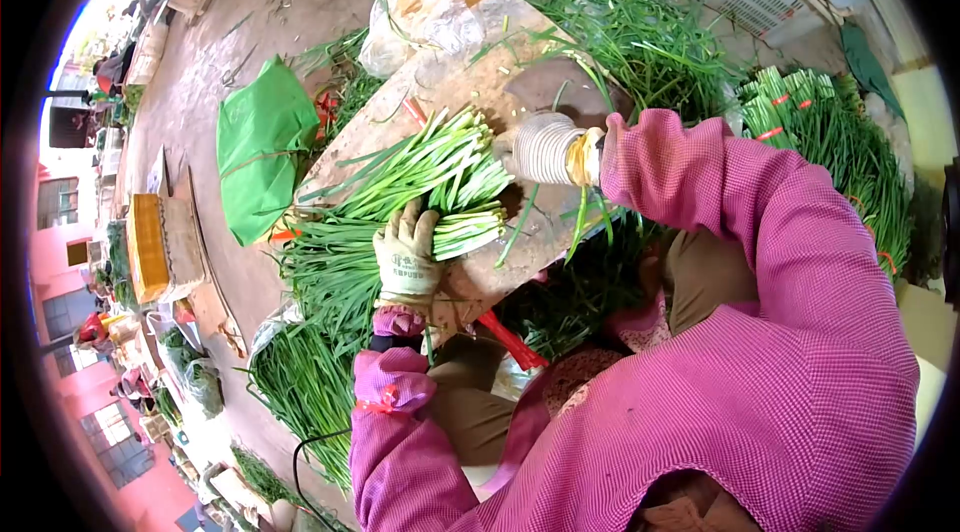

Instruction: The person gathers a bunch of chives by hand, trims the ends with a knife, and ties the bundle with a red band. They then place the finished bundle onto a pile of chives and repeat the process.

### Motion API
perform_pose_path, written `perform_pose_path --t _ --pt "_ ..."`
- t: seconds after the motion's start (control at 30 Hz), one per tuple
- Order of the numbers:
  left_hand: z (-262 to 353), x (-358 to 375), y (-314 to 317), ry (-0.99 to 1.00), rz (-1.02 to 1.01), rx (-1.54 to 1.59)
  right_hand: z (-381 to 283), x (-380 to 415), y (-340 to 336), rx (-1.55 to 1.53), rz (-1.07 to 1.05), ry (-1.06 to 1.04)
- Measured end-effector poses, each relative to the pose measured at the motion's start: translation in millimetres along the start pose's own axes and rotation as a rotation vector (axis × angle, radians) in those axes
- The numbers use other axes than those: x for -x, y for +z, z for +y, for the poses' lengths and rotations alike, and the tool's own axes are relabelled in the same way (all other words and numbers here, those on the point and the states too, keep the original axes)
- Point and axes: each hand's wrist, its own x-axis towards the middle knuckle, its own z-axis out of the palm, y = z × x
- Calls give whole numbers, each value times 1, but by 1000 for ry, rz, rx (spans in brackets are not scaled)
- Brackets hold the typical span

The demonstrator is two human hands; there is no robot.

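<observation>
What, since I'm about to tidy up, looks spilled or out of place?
Loose green leaves lie in a tangled heap beside the board, seemingly spilled, unlike the neater chive-like bunch under the left hand.

The left arm (400,442) reaches forward from the body, sleeve gathered behind the wrist (397,327). The left hand (408,257), gloved, lies palm down, fingers (411,217) slightly apart and pointing away from the body. The right arm (720,172) is bent at the elbow, its forearm directed inward across the front. The right hand (545,147) is wrapped in pale bands; its fingertips are indistinct.
</observation>
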Motion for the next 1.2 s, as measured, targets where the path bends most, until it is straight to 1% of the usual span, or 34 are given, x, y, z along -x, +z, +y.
perform_pose_path --t 0.07,0.1,0.13,0.2,0.27,0.33,0.37,0.4,0.47,0.5,0.57,0.6,0.63,0.67,0.73,0.77,0.8,0.87,0.9,0.93,1.0,1.03,1.07,1.1,1.13,1.2 --pt "1 -1 0 6 -10 -4 0 2 0 31 173 31" --pt "1 -1 0 6 -5 7 -3 3 -3 -36 217 48" --pt "1 -1 0 7 -1 18 -4 0 -3 -36 216 51" --pt "1 -3 -2 13 -20 9 -6 -10 -3 -1 64 85" --pt "2 -4 -5 -25 -79 40 -11 -21 -2 -39 32 76" --pt "3 -4 -3 -7 -59 30 -18 -26 -5 152 -89 184" --pt "2 -5 -2 -7 -45 26 -5 -31 -2 264 -13 71" --pt "2 -3 -1 -9 -33 23 8 -29 -3 407 118 43" --pt "1 -3 -3 -14 -31 22 36 -29 -31 186 239 162" --pt "2 -4 -3 -14 -33 23 34 -24 -37 191 239 164" --pt "4 -4 -2 -7 -38 31 34 -11 -42 53 22 110" --pt "4 -4 -1 0 -39 26 38 -15 -23 121 90 22" --pt "2 -4 -1 6 -37 17 44 -12 -2 -40 103 11" --pt "1 -4 -1 9 -35 8 31 1 9 -201 113 -1" --pt "1 -3 1 8 -27 22 6 -1 0 -153 -215 160" --pt "1 -2 1 10 -38 4 4 -9 8 -131 -254 154" --pt "2 -3 0 13 -46 -14 6 -12 14 -134 -256 154" --pt "3 -6 0 1 -52 4 15 -15 22 149 -25 171" --pt "4 -4 0 -15 -58 22 27 -10 16 310 62 -42" --pt "4 -4 -1 -32 -62 40 41 -6 6 173 90 93" --pt "4 -4 -4 -33 -70 15 18 27 -48 261 197 81" --pt "5 -4 -9 -29 -71 41 23 26 -44 261 197 80" --pt "6 -5 -12 -24 -73 66 32 22 -34 253 138 81" --pt "4 -4 -14 3 -30 52 43 16 -21 245 78 80" --pt "2 -3 -17 -1 -30 49 62 10 0 272 159 -151" --pt "-5 0 -24 51 -11 86 7 33 -28 119 -46 33"
